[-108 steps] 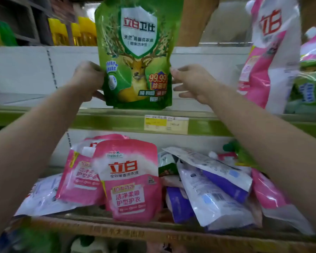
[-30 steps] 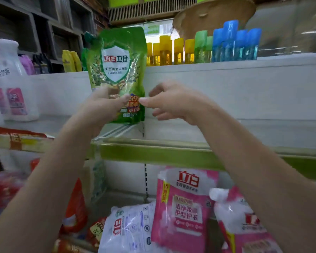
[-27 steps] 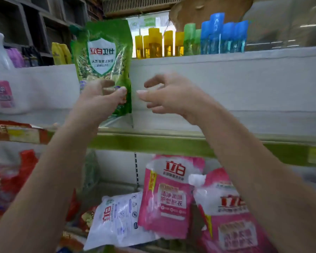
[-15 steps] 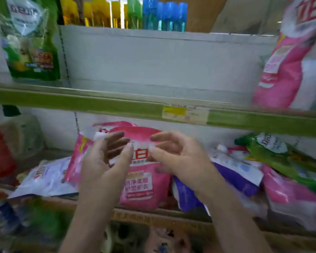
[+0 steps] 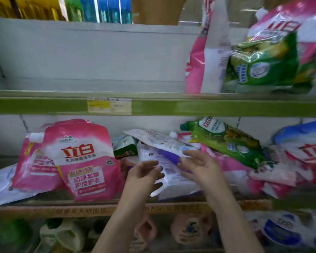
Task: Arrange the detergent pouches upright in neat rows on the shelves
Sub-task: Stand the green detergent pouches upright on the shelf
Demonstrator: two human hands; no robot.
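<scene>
Both hands, left [image 5: 144, 172] and right [image 5: 199, 166], reach with fingers spread and holding nothing toward the white-and-purple pouch [image 5: 169, 173] lying flat at six o'clock on the lower shelf [image 5: 62, 209]. It looks like the picking-up step; next, grip its sides and stand it upright.

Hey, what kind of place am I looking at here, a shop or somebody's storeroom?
Most likely a shop's laundry aisle. A price label sits on the green shelf edge, many branded detergent pouches, like the pink pouch, fill the shelves, and rows of coloured bottles stand behind.
</scene>
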